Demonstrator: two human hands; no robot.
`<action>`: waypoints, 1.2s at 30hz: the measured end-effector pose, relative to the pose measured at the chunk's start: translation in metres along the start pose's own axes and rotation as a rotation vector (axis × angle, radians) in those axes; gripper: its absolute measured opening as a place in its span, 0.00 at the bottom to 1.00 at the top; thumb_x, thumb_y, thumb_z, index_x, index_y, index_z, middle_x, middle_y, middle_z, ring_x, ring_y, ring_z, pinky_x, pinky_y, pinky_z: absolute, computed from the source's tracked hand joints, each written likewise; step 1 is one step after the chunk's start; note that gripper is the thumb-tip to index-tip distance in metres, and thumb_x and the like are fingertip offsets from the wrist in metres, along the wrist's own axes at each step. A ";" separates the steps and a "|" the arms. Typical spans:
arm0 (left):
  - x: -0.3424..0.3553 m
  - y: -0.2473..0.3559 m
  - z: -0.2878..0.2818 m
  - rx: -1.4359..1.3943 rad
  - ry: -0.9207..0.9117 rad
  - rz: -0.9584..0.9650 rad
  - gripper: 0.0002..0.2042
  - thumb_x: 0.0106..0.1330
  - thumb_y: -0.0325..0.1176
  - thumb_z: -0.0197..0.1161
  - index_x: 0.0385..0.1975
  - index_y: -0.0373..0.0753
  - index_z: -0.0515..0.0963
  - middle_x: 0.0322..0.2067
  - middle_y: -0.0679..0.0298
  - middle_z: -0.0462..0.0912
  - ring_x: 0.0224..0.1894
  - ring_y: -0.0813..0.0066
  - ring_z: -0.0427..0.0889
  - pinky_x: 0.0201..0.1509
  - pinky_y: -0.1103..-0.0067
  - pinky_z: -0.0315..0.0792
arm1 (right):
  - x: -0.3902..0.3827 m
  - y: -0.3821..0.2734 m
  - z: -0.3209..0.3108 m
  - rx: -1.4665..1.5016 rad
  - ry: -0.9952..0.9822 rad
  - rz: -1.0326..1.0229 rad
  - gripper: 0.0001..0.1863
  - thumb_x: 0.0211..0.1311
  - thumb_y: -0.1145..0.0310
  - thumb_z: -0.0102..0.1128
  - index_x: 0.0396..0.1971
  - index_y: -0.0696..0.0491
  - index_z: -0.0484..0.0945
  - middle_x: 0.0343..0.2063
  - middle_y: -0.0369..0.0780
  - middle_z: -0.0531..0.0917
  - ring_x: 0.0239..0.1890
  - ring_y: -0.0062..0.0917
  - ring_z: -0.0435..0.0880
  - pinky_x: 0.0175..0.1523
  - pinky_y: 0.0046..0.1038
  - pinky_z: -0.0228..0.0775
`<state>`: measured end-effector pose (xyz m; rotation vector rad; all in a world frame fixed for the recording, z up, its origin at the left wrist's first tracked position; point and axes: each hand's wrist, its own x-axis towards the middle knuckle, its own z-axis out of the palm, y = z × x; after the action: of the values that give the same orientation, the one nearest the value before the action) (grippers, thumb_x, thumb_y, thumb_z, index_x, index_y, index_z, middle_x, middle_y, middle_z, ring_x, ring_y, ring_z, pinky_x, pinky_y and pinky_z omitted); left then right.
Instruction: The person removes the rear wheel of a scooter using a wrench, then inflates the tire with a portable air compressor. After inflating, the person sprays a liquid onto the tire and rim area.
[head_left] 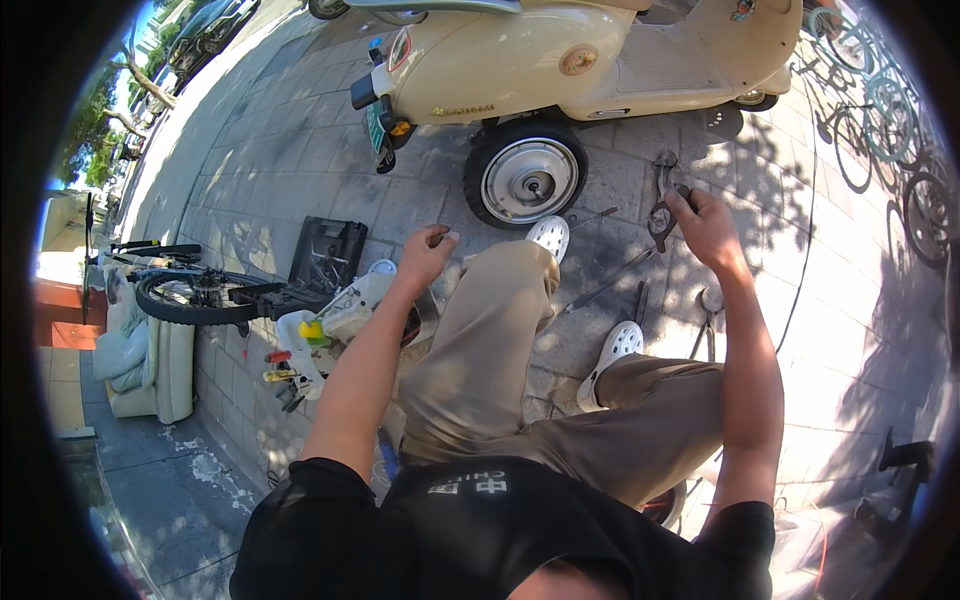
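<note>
My right hand (703, 222) grips a dark metal wrench (662, 224) with a ring-shaped part, above the paving beside another metal wrench (665, 165). My left hand (425, 258) is closed, raised left of my knee; what it holds, if anything, is too small to name. Ahead of me a black-tyred wheel with a silver hub (527, 179) stands under a cream scooter (510, 60). Long metal tools (608, 283) and a large wrench (710, 312) lie on the paving near my white clogs (620, 342).
An open black toolbox (325, 245), a white tub of tools (312, 355) and a bicycle (185, 295) are at my left, with a pale armchair (150, 370) behind. Several bicycles (890, 120) stand at the right. A black cable (800, 300) crosses the paving.
</note>
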<state>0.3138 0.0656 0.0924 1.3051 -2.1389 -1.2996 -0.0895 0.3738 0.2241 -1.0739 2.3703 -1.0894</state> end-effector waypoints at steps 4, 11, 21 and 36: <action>-0.092 -0.025 -0.031 -0.225 0.030 -0.166 0.25 0.77 0.42 0.71 0.62 0.26 0.82 0.45 0.58 0.91 0.45 0.75 0.87 0.53 0.75 0.81 | -0.027 -0.089 -0.005 0.216 0.178 -0.002 0.23 0.77 0.50 0.71 0.37 0.59 0.88 0.22 0.31 0.79 0.27 0.14 0.75 0.33 0.25 0.68; -0.196 0.056 -0.050 -0.920 -0.086 0.069 0.35 0.77 0.57 0.69 0.68 0.29 0.76 0.47 0.61 0.88 0.49 0.72 0.88 0.48 0.75 0.83 | -0.092 -0.257 0.068 0.673 -0.189 -0.074 0.19 0.78 0.53 0.71 0.35 0.54 0.88 0.20 0.29 0.78 0.21 0.11 0.72 0.27 0.20 0.59; -0.244 -0.094 -0.033 -1.089 0.186 -0.635 0.12 0.86 0.44 0.58 0.52 0.43 0.81 0.36 0.66 0.82 0.32 0.74 0.80 0.28 0.78 0.70 | -0.108 -0.263 0.148 0.423 -0.392 -0.084 0.20 0.81 0.51 0.67 0.48 0.55 0.91 0.24 0.29 0.79 0.23 0.09 0.71 0.28 0.17 0.59; -0.152 -0.211 0.014 -1.451 0.504 -0.784 0.11 0.85 0.31 0.50 0.59 0.37 0.75 0.49 0.54 0.83 0.44 0.59 0.85 0.45 0.59 0.86 | -0.053 0.035 0.030 0.714 0.219 0.653 0.18 0.83 0.54 0.59 0.58 0.52 0.81 0.27 0.29 0.72 0.24 0.16 0.67 0.27 0.23 0.58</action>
<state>0.4998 0.1629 -0.0622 1.4005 -0.0094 -1.8360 -0.0552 0.4131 0.1771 0.0635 1.9453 -1.6149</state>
